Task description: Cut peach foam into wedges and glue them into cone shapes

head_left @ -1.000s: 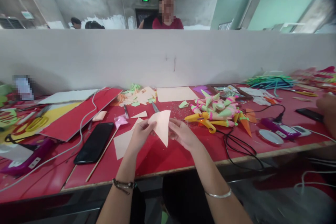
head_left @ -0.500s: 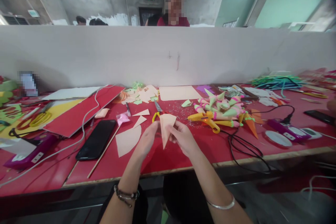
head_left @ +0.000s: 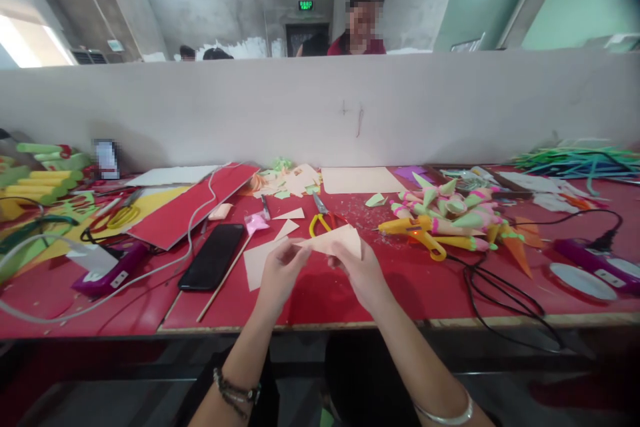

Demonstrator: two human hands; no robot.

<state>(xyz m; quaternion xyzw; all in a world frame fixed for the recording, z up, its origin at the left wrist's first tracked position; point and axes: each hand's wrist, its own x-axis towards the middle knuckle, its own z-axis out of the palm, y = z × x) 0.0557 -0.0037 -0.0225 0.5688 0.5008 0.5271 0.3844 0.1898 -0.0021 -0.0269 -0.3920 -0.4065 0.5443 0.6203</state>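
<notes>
Left hand: raised just above the table; its fingers pinch the left edge of the peach paper piece; a dark beaded bracelet sits on the wrist
Right hand: close beside the left hand; fingers closed on the right part of the same peach paper piece; a silver bangle shows lower on the forearm
Peach paper piece: held between both hands over the near middle of the red table, lying almost flat, clear of the surface
Cut peach sheet: flat on the table just left of the left hand; partly hidden by it
Yellow-handled scissors: lying on the table just beyond the held piece
Black phone: face down, left of the hands; a thin wooden stick lies slantwise between it and the cut sheet
Paper cones: a heap of green, pink and orange cones to the right; a yellow glue gun lies against its near side, its black cable trailing to the table's edge
Red board: left of the phone, with a white cable across it
Partition: a white wall along the far side of the table; another person is behind it
</notes>
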